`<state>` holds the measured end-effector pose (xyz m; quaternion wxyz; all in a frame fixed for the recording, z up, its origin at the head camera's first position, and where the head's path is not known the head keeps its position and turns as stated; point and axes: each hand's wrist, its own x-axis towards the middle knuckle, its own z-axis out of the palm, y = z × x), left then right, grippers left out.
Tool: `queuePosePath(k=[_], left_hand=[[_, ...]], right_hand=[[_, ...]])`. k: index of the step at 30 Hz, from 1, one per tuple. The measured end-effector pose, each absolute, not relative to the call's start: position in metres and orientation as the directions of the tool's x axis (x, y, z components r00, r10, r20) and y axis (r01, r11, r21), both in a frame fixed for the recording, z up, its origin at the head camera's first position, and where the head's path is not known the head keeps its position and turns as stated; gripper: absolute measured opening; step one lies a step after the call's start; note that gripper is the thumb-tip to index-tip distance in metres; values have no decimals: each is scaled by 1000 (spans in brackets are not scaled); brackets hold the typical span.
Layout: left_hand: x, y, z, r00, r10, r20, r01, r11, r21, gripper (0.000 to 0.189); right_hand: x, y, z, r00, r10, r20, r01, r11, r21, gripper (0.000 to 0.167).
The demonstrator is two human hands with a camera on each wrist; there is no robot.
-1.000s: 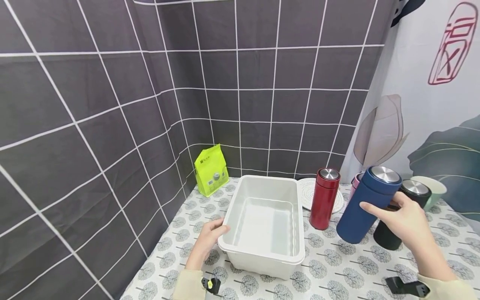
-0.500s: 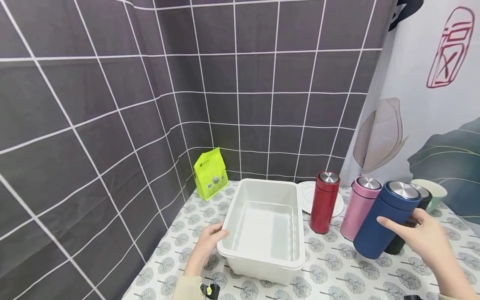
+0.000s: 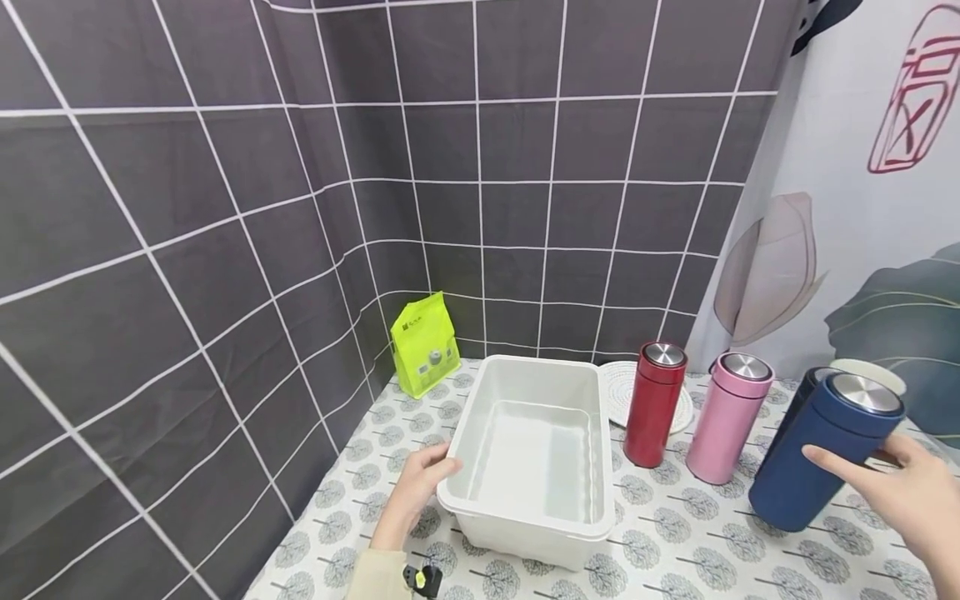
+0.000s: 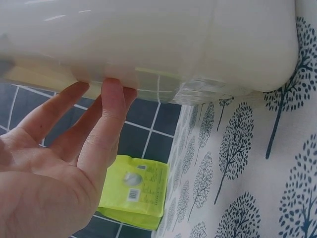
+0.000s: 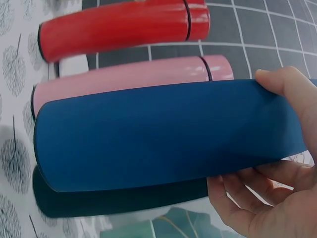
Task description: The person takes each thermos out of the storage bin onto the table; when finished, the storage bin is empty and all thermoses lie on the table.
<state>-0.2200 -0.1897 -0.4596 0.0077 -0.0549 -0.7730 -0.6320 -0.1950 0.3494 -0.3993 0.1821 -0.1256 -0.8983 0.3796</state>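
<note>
My right hand (image 3: 915,487) grips a blue thermos bottle (image 3: 813,454) near its steel-topped lid, thumb on the near side and fingers behind. The bottle leans, its top toward the right. Behind it a black thermos bottle (image 5: 124,198) is mostly hidden. A pink thermos bottle (image 3: 727,421) and a red one (image 3: 654,408) stand upright to the left. At the white plastic bin (image 3: 468,504), my left hand (image 3: 411,487) holds the left rim, thumb over the edge; in the left wrist view its fingertips (image 4: 113,91) touch the outer wall. Nothing lies inside the bin.
A bright green pouch (image 3: 425,346) stands in the back left corner. Behind the red bottle lies a white round woven mat (image 3: 618,392). A pale green cup (image 3: 873,373) is partly hidden behind the blue bottle. Tree-print cloth (image 3: 652,550) covers the table; dark grid curtain hangs behind.
My right hand has carried the blue bottle rightward, past the pink bottle and in front of the black one, so the pink one now shows fully. The left hand stays on the bin.
</note>
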Motion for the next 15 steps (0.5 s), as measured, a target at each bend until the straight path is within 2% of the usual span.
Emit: queuePosePath(k=[4, 6, 9, 15], left_hand=[[-219, -190, -460, -994, 70, 84, 97, 198, 975, 53], [-219, -189, -460, -994, 68, 84, 96, 198, 976, 53], [-220, -188, -459, -994, 68, 84, 95, 193, 976, 53], [-218, -188, -458, -995, 63, 76, 86, 189, 978, 54]], right_hand=[[-193, 360, -412, -879, 379, 289, 11, 623, -782, 55], [-192, 365, -418, -869, 384, 313, -23, 600, -800, 55], [-193, 371, -421, -856, 391, 338, -34, 609, -792, 66], [-191, 375, -422, -837, 441, 323, 76, 678, -731, 76]])
